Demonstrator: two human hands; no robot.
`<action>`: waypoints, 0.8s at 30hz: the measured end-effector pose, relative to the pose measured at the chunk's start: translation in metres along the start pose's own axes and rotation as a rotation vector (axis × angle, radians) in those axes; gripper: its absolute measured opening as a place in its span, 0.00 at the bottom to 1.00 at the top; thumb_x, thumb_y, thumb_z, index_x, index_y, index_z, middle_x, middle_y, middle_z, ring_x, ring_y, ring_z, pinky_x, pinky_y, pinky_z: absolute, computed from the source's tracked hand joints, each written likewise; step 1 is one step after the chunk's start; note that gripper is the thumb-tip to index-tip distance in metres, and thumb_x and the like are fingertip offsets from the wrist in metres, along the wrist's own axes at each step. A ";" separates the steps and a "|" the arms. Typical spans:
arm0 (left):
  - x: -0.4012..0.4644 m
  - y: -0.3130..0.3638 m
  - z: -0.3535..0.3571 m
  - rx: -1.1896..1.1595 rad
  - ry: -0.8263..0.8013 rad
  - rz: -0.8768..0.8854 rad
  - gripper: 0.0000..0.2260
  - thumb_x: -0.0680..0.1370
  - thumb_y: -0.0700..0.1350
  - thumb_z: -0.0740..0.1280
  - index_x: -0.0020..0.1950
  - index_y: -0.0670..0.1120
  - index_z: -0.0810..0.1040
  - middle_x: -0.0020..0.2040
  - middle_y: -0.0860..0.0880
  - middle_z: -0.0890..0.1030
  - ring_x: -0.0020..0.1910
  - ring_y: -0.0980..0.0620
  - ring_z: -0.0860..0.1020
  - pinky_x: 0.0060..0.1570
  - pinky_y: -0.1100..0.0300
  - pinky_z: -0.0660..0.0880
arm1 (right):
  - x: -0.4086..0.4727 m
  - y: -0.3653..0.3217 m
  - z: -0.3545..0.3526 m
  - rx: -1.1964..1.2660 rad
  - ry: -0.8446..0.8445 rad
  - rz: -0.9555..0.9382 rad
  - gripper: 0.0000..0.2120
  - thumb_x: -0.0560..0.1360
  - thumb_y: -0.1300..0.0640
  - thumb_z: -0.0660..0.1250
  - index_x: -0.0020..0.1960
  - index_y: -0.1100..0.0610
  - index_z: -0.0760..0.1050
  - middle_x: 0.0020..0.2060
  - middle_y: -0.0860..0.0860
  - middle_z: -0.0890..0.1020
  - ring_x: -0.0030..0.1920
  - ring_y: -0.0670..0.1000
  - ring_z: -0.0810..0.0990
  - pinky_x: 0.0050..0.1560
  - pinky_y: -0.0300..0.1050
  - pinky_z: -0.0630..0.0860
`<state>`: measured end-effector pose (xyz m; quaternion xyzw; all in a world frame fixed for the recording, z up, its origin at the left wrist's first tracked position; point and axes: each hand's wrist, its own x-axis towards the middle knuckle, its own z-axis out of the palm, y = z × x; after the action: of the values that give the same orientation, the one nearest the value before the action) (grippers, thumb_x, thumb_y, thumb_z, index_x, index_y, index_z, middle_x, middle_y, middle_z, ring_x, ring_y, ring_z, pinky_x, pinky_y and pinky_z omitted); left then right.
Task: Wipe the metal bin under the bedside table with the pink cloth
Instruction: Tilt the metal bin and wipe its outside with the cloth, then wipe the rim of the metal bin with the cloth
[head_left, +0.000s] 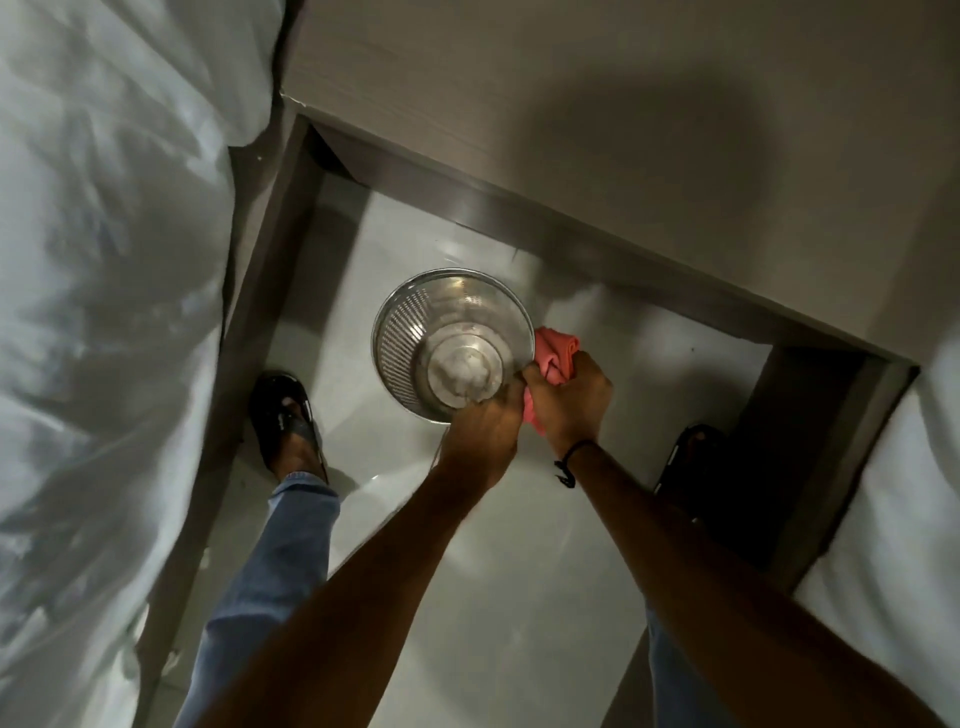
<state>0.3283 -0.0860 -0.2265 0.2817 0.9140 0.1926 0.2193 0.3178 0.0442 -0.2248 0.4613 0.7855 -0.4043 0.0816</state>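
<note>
A round perforated metal bin (410, 332) stands on the pale floor just in front of the bedside table (623, 130), seen from above with its inside showing. My left hand (485, 426) grips the bin's near rim. My right hand (571, 397) is closed on the bunched pink cloth (556, 348), which presses against the bin's right outer side. A dark band sits on my right wrist.
White bedding (104, 312) fills the left side, with a grey bed frame (260, 270) along it. More white bedding (893, 519) lies at the right. My feet in dark sandals (283, 410) stand either side of the bin on the tiled floor (519, 571).
</note>
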 end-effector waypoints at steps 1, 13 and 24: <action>0.000 -0.001 0.002 0.015 -0.041 -0.021 0.21 0.74 0.33 0.74 0.68 0.32 0.80 0.49 0.37 0.89 0.40 0.41 0.88 0.40 0.52 0.86 | -0.001 0.003 0.004 -0.007 -0.020 0.001 0.07 0.67 0.56 0.77 0.40 0.55 0.79 0.35 0.49 0.81 0.35 0.50 0.79 0.38 0.38 0.76; 0.025 -0.040 -0.048 -0.716 0.126 -0.431 0.17 0.79 0.31 0.66 0.68 0.40 0.75 0.56 0.49 0.84 0.53 0.50 0.83 0.57 0.47 0.81 | 0.011 -0.043 -0.004 0.248 -0.210 0.215 0.15 0.71 0.62 0.72 0.57 0.56 0.83 0.52 0.53 0.87 0.52 0.53 0.84 0.56 0.44 0.78; 0.192 0.022 -0.181 -0.877 0.191 -0.347 0.19 0.74 0.27 0.69 0.58 0.43 0.69 0.50 0.42 0.75 0.45 0.47 0.75 0.41 0.52 0.74 | 0.124 -0.172 -0.087 0.361 -0.049 0.016 0.08 0.68 0.64 0.73 0.44 0.68 0.79 0.37 0.54 0.78 0.39 0.51 0.76 0.40 0.46 0.74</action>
<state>0.1025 0.0045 -0.1222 -0.0128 0.7961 0.5456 0.2616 0.1340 0.1452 -0.1327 0.4650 0.6941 -0.5491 0.0197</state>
